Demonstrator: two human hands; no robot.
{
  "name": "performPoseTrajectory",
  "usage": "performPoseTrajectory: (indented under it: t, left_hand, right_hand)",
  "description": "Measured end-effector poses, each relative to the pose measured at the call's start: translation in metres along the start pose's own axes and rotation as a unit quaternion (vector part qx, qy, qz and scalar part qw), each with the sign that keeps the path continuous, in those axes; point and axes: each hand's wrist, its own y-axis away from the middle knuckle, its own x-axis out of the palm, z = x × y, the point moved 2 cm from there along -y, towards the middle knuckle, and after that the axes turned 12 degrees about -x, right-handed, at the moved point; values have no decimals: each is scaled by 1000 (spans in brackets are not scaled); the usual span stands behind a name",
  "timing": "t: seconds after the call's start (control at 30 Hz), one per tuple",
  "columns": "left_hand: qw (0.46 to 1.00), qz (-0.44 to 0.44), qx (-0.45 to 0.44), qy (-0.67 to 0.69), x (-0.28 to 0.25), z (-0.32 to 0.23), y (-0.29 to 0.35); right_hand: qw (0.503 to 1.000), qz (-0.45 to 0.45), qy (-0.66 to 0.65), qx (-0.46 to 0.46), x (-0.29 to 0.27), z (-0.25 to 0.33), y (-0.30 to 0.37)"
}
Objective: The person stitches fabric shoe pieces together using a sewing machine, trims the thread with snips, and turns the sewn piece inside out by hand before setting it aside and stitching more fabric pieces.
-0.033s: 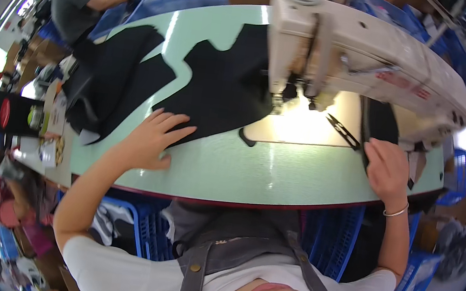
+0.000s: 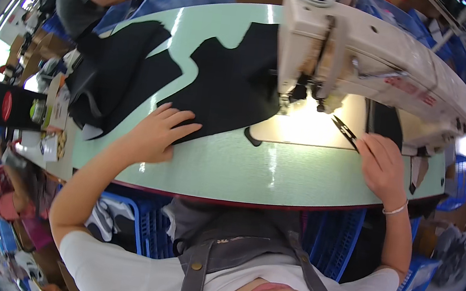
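Note:
My left hand (image 2: 158,135) lies open, fingers spread. Its fingertips rest on the lower left edge of a black fabric piece (image 2: 223,85), whose right end reaches under the needle area of a white sewing machine (image 2: 369,51). My right hand (image 2: 381,165) has its fingers bent together over the handle end of black thread snips (image 2: 345,131). The snips' tips point toward the needle area. Behind those fingers a smaller black piece (image 2: 386,121) lies on the machine bed, partly covered by the hand.
More black fabric pieces (image 2: 113,71) are heaped on the left of the pale green table (image 2: 218,167). A small black strip (image 2: 252,137) lies near the bed's front edge. Blue crates (image 2: 154,226) stand below the table. Other people (image 2: 78,1) are off to the left.
My right hand has moved left from the edge of the small black piece onto the handle end of the snips. My left hand stays on the fabric. The whole view has shifted slightly.

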Motion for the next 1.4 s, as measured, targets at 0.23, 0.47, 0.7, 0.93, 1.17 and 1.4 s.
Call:
performPoseTrajectory:
  t: [0.23,0.47,0.7,0.93,1.17,1.4]
  left_hand:
    - [993,-25,85,-84,13,20,-20]
    - [906,-12,214,-365,-7,60,-30]
    - [902,-125,350,-218,12,45,-78]
    - [914,-242,318,-75,28,-3,-101]
    - [974,-9,213,-77,11,-48,-99]
    - [964,52,224,-131,-28,-69,-88]
  right_hand:
    - [990,125,-47,53,102,-61,-51]
    - [986,124,-68,-92,136,-84,-79]
    - [953,64,-96,-281,187,-90,-136]
    - [914,44,-79,-395,178,-96,-123]
    - [882,53,-45,-466,152,-94,-70]
    - [954,111,2,-277,108,-61,-62]
